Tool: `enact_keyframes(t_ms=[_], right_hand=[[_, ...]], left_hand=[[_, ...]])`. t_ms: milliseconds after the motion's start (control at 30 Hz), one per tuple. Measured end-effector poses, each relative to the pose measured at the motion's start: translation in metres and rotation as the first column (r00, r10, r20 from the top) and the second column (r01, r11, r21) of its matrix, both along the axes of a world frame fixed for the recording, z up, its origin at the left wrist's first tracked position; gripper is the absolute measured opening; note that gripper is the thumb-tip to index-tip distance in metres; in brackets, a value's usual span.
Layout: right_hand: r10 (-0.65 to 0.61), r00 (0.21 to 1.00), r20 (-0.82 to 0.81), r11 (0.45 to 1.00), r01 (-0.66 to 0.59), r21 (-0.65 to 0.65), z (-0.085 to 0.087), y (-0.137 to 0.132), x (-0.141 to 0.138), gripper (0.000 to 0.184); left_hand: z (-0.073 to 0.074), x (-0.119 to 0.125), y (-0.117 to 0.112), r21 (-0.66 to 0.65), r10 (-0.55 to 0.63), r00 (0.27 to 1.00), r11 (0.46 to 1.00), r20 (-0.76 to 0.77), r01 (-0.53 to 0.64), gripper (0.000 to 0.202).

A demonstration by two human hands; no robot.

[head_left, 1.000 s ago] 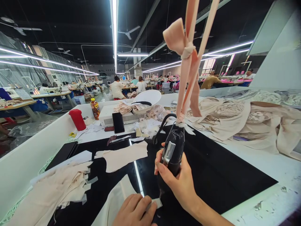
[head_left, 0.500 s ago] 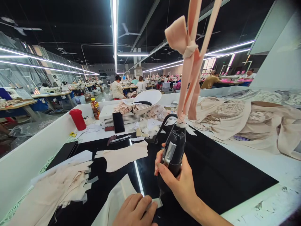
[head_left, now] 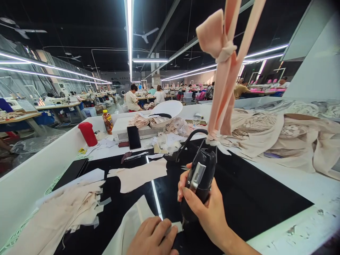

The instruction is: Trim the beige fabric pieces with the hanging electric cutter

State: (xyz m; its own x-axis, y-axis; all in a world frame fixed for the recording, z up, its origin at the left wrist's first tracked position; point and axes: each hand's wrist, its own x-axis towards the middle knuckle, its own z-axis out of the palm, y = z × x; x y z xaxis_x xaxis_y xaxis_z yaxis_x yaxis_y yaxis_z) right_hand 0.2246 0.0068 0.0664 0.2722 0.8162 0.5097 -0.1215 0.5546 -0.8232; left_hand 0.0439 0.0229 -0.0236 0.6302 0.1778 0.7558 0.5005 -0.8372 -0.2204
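Observation:
My right hand (head_left: 205,209) is wrapped around a black corded hand-held power tool (head_left: 201,168) with a silver switch plate. The tool stands upright, its lower tip near the end of a cream fabric piece (head_left: 134,216). Knotted pink fabric strips (head_left: 221,85) run upward from the tool's top. My left hand (head_left: 155,235) lies over that cream piece, fingers slightly bent and pressing it onto the black tabletop (head_left: 244,198). A short pale end of it shows past the fingertips, close to the tool's tip.
Another cream piece (head_left: 140,173) lies flat ahead, with a fabric stack (head_left: 66,205) at left. A phone (head_left: 134,137), pen (head_left: 136,156), red cup (head_left: 88,134) and bottle (head_left: 107,122) stand farther back. Heaped fabric (head_left: 281,138) covers the right side. People work at distant tables.
My right hand and the tool have shifted slightly to the right, and the pink strips have swung right with them. My left hand stays almost in place on the cream fabric.

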Motion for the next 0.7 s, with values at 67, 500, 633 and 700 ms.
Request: enact_keyframes(t_ms=[67,500,633,700], right_hand=[[-0.024,1.000,0.009,1.000,0.024,-0.016,0.001,-0.001,0.000,0.021],[-0.060,0.995,0.081,0.998,0.061,-0.017,-0.009,-0.002,0.017,0.029],[-0.070,0.996,0.063,0.997,0.071,-0.017,-0.014,-0.002,0.017,0.032],[-0.085,0.995,0.051,0.996,0.086,-0.017,-0.015,-0.002,0.016,0.033]], left_hand=[[0.003,0.000,-0.001,-0.010,0.004,1.000,1.000,0.008,-0.004,0.050],[-0.018,-0.017,0.003,-0.050,-0.002,1.000,0.999,-0.006,0.002,0.036],[-0.015,-0.015,0.002,-0.052,0.002,1.000,0.999,0.022,-0.001,0.039],[-0.013,-0.015,0.002,-0.059,-0.005,1.000,0.998,0.024,0.006,0.040]])
